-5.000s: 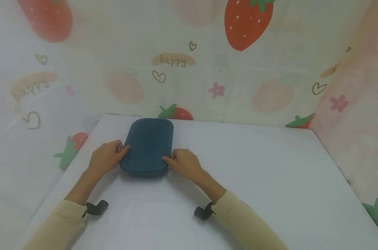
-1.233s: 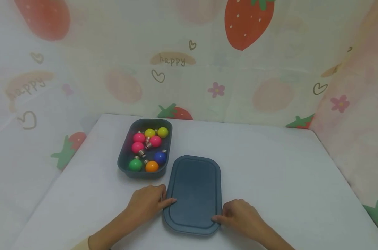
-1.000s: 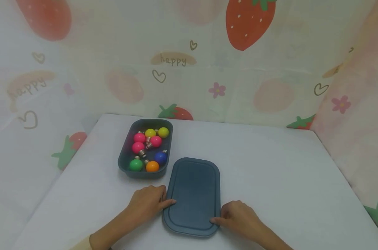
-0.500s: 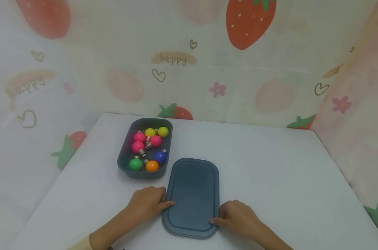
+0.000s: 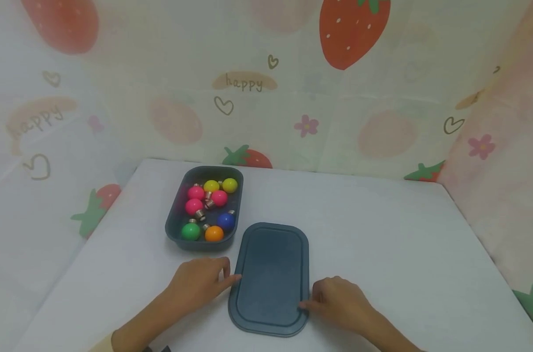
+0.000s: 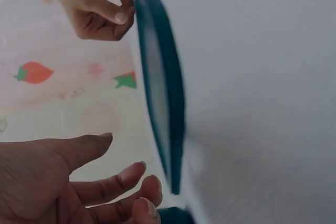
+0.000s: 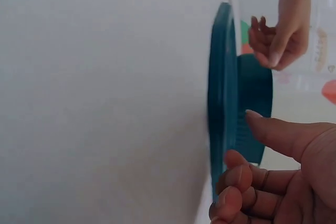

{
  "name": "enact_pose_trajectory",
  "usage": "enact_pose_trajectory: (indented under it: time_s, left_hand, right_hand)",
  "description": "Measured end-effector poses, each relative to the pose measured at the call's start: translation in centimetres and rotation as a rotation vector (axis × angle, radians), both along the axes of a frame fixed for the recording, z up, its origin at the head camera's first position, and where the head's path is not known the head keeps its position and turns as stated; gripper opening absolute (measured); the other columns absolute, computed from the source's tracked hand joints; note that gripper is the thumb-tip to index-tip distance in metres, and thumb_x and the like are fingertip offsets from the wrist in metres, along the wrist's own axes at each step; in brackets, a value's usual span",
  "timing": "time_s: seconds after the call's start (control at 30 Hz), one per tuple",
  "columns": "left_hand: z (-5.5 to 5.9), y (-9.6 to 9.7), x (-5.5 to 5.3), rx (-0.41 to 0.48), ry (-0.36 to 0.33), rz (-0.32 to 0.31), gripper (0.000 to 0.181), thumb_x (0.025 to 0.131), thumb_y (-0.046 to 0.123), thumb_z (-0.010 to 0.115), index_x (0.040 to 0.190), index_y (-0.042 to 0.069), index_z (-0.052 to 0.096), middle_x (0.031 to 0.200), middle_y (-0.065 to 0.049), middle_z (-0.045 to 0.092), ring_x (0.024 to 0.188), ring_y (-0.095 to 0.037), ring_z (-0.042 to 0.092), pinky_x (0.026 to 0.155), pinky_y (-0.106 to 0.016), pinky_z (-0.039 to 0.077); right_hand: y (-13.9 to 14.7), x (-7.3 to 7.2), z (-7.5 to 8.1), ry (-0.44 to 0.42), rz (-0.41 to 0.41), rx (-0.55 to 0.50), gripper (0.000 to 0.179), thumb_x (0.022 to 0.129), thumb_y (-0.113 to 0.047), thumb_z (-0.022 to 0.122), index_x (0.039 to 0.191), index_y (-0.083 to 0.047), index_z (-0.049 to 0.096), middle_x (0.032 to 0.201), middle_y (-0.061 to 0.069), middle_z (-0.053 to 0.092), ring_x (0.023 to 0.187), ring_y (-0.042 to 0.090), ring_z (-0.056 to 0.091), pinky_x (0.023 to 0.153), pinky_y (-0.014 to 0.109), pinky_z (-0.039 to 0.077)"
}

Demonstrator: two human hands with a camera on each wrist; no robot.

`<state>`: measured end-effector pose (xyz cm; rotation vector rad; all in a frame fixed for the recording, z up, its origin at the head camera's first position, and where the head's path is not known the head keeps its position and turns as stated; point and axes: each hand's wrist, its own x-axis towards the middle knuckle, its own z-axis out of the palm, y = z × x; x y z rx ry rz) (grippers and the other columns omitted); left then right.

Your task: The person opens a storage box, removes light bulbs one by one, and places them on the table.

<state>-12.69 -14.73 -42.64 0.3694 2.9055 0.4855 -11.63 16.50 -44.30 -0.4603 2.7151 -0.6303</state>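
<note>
A dark blue lid (image 5: 273, 278) lies flat on the table, its grooved rim facing up. My left hand (image 5: 196, 286) is at its left edge, thumb and fingers spread apart; in the left wrist view a gap shows between those fingers and the lid (image 6: 176, 93). Beside the lower right edge is my right hand (image 5: 341, 303), thumb tip overlapping the rim. The right wrist view shows its thumb and loosely bent fingers apart, with nothing between them. Behind and left stands the uncovered blue box (image 5: 174, 230), holding colored light bulbs, among them a green bulb (image 5: 190, 231) and an orange bulb (image 5: 214, 233).
Pink, yellow and blue bulbs (image 5: 226, 221) also lie loose in the box, with metal screw bases. The white table (image 5: 381, 244) reaches back to a strawberry-printed cloth (image 5: 288, 98), which also hangs at both sides.
Five seconds ago the lid covered the box. Both hands brought it right and toward me, set it down, and have just loosened from its edges; the left has moved slightly left.
</note>
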Motion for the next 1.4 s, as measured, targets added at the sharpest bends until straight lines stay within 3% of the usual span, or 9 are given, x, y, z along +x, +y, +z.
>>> enact_pose_trajectory:
  time_s: [0.17,0.4,0.47,0.63,0.77,0.87,1.03,1.2,1.4]
  left_hand:
    - [2.3,-1.0,-0.1,0.052,0.087,0.008,0.021,0.093,0.044,0.072,0.088,0.024,0.068,0.057,0.012,0.050,0.051,-0.009,0.047,0.047,-0.024,0.043]
    - [4.9,-2.6,-0.5,0.078,0.218,0.008,0.021,0.096,0.040,0.070,0.099,0.019,0.072,0.059,0.013,0.053,0.056,-0.007,0.049,0.049,-0.023,0.044]
    - [5.2,-3.4,-1.1,0.088,0.283,-0.023,0.018,0.095,0.036,0.072,0.098,0.019,0.071,0.060,0.013,0.054,0.056,-0.007,0.049,0.049,-0.023,0.044]
    - [5.3,-5.6,-3.1,0.066,0.527,-0.108,0.015,0.090,0.025,0.079,0.095,0.015,0.069,0.070,0.008,0.062,0.059,-0.007,0.050,0.053,-0.021,0.047]
    - [5.2,-7.4,-4.6,0.025,0.641,-0.098,0.022,0.088,0.022,0.081,0.099,0.009,0.067,0.080,-0.003,0.066,0.068,-0.017,0.059,0.059,-0.028,0.056]
    - [5.0,-8.4,-5.9,0.011,0.662,-0.082,0.030,0.089,0.022,0.080,0.109,0.004,0.067,0.095,-0.012,0.070,0.083,-0.027,0.067,0.072,-0.040,0.062]
    - [4.4,-9.7,-8.0,-0.018,0.629,-0.042,0.043,0.090,0.025,0.079,0.126,0.004,0.064,0.116,-0.017,0.068,0.104,-0.036,0.067,0.088,-0.052,0.058]
    - [3.5,-10.7,-9.8,-0.047,0.584,-0.007,0.053,0.092,0.027,0.077,0.137,0.005,0.058,0.134,-0.022,0.061,0.120,-0.041,0.061,0.097,-0.057,0.053]
    - [1.9,-11.9,-11.6,-0.053,0.519,0.017,0.067,0.094,0.032,0.074,0.150,0.005,0.047,0.154,-0.024,0.043,0.138,-0.045,0.045,0.107,-0.060,0.043]
  right_hand:
    - [0.0,-0.1,1.4,0.077,-0.028,-0.011,0.034,0.088,-0.047,0.076,0.074,-0.017,0.068,0.056,-0.010,0.051,0.053,0.008,0.048,0.046,0.024,0.040]
    - [-0.4,-0.7,2.9,0.141,0.005,-0.032,0.030,0.090,-0.046,0.074,0.079,-0.018,0.068,0.054,-0.010,0.048,0.050,0.007,0.045,0.044,0.023,0.039]
    - [-0.5,-0.8,3.3,0.153,0.017,-0.039,0.029,0.091,-0.045,0.073,0.080,-0.019,0.069,0.054,-0.011,0.048,0.049,0.006,0.045,0.044,0.023,0.039]
    - [-1.0,-1.3,4.3,0.196,0.054,-0.051,0.029,0.094,-0.045,0.070,0.081,-0.019,0.069,0.054,-0.012,0.048,0.048,0.005,0.045,0.043,0.023,0.039]
    - [-1.6,-1.6,4.9,0.216,0.081,-0.054,0.029,0.095,-0.044,0.070,0.082,-0.018,0.069,0.054,-0.013,0.048,0.048,0.005,0.046,0.043,0.023,0.040]
    - [-2.0,-1.9,5.2,0.226,0.096,-0.059,0.028,0.095,-0.043,0.069,0.084,-0.017,0.070,0.053,-0.014,0.049,0.048,0.004,0.047,0.042,0.023,0.041]
    - [-2.5,-2.2,5.5,0.230,0.116,-0.078,0.030,0.096,-0.043,0.068,0.088,-0.015,0.072,0.053,-0.015,0.050,0.048,0.003,0.048,0.043,0.023,0.043]
    - [-2.9,-2.4,5.8,0.232,0.125,-0.074,0.029,0.097,-0.042,0.068,0.087,-0.015,0.072,0.052,-0.015,0.049,0.047,0.003,0.047,0.042,0.023,0.042]
    - [-3.4,-2.7,6.0,0.240,0.130,-0.068,0.027,0.096,-0.041,0.069,0.091,-0.014,0.074,0.054,-0.013,0.050,0.048,0.004,0.048,0.043,0.023,0.043]
